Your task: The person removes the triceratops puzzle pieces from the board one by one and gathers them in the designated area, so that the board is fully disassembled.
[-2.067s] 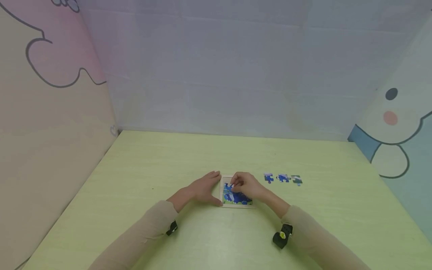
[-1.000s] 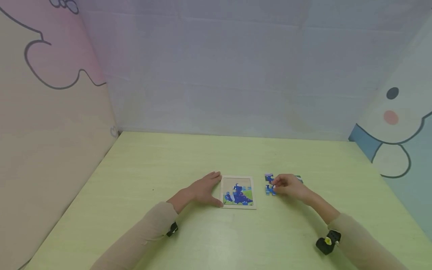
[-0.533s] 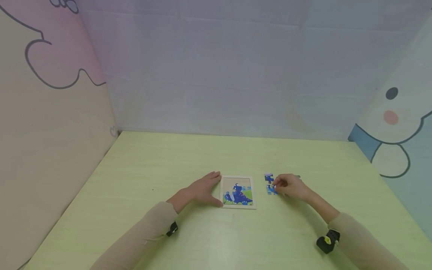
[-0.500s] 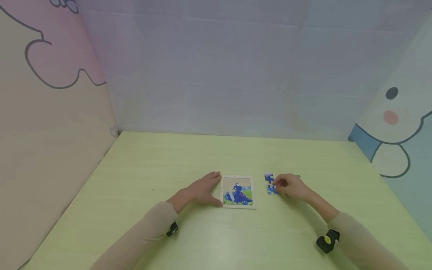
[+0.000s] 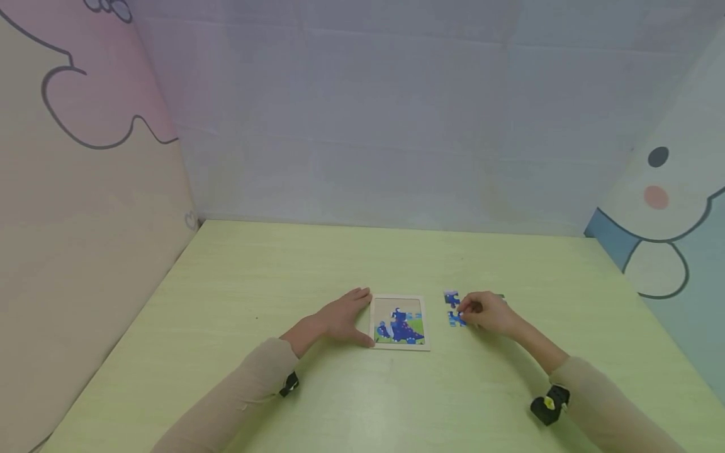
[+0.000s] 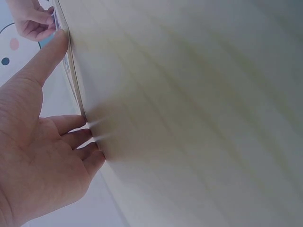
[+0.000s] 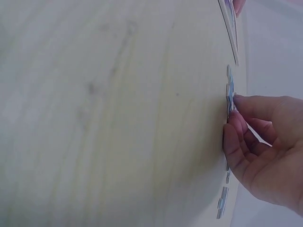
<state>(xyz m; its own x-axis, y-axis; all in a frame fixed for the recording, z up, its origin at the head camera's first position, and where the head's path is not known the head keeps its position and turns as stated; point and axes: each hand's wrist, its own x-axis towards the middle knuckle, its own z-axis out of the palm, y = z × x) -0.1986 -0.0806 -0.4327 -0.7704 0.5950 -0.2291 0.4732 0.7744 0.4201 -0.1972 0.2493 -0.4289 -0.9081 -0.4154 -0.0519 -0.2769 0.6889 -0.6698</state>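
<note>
A small jigsaw frame (image 5: pixel 399 349) with a pale border lies on the table, partly filled with a blue dinosaur picture; its upper left part shows bare backing. Along its left edge rests my left hand (image 5: pixel 344 319), thumb near the lower corner and fingers near the upper one. To the right of the frame, my right hand (image 5: pixel 488 313) pinches a blue puzzle piece (image 5: pixel 455 319) between thumb and fingers, low at the tabletop. The right wrist view shows that thumb touching the piece (image 7: pixel 230 94). Just behind it lies another blue puzzle piece (image 5: pixel 451 298).
Part of another puzzle piece (image 5: pixel 500 296) peeks out behind the right hand, which covers the spot beside it. The pale green table (image 5: pixel 317 258) runs back to a grey-lilac cloth wall (image 5: pixel 362 126). Cartoon-printed panels stand at both sides.
My right hand has moved right from over the frame, carrying a blue piece out to the loose pieces. Over the last half second it hardly moves. The left hand has stayed put.
</note>
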